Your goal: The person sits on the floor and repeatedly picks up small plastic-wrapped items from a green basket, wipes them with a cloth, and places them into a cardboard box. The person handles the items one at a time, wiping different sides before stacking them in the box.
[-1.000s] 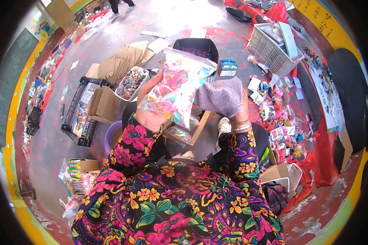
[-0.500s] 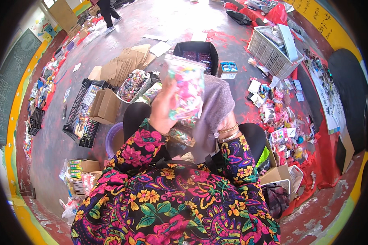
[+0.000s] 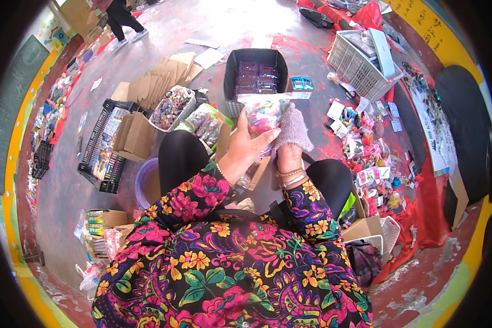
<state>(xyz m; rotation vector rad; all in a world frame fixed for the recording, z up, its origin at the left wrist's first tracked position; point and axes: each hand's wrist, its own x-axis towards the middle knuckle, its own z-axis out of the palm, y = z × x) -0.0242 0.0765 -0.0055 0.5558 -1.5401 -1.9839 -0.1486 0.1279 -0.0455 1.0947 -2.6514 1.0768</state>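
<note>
My left hand [image 3: 241, 148] grips a clear zip bag [image 3: 261, 113] of small pink, white and green pieces, its thumb lying across the bag's near side. A fuzzy greyish-purple cloth [image 3: 292, 130] covers the fingers of my right hand [image 3: 289, 158], which is closed on it at the bag's right edge. The cloth hides those fingertips. Just beyond the bag stands a black bin [image 3: 233, 82] with dark packets in it. Under my hands an open cardboard box [image 3: 258, 174] is partly hidden.
To the left are a white basket [image 3: 189, 106] of small trinkets, a bag of colourful pieces [image 3: 206, 127], a black crate [image 3: 110, 183] and a purple basin [image 3: 142, 188]. A grey crate [image 3: 361, 74] and strewn trinkets [image 3: 369, 147] lie right. A person [image 3: 121, 22] walks far left.
The zip bag has come down and away from me, tipping flatter, and my left hand has moved with it. My right hand has brought the cloth against the bag. The far person has stepped left.
</note>
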